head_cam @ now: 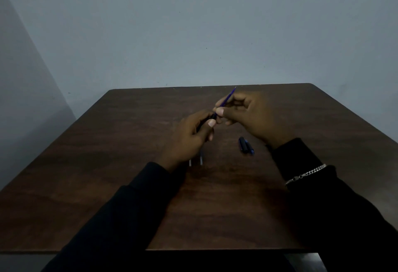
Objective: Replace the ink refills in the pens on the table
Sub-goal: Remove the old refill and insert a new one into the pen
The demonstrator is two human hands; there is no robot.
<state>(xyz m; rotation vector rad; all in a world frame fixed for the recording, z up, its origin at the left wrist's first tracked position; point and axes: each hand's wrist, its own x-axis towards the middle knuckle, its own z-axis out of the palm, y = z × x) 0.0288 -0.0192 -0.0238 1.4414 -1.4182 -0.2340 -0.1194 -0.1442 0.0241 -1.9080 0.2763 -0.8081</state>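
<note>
Two hands work above a dark brown wooden table (107, 185), mid-swap on one pen. Left hand (189, 136) grips a dark pen barrel (213, 117) with its fingers curled round it, so most of the barrel is hidden in the fist. Right hand (252, 116) pinches a thin blue ink refill (228, 97) between thumb and forefinger, other fingers loosely curled. The refill runs up and away from the barrel mouth. Its far tip shows above the right fingers; its near end is at or inside the opening, depth not visible. The pinch sits low on the refill, just beside the left thumb, hands almost touching.

Progress, as a judgement: one pen is open with the refill partway in or partway out. One frame doesn't show direction, or whether the refill is old or new.

On the table near the right wrist lie short dark blue-black pen pieces (246, 145), maybe a cap or front section, too dim to separate. Two pale thin ends (201, 160) poke out from under the left hand. They may be spare refills or pens, unclear.

Probably left to do: seat the refill, close this pen, deal with the rest. A silver chain bracelet (305, 173) lies over the black right sleeve.
</note>
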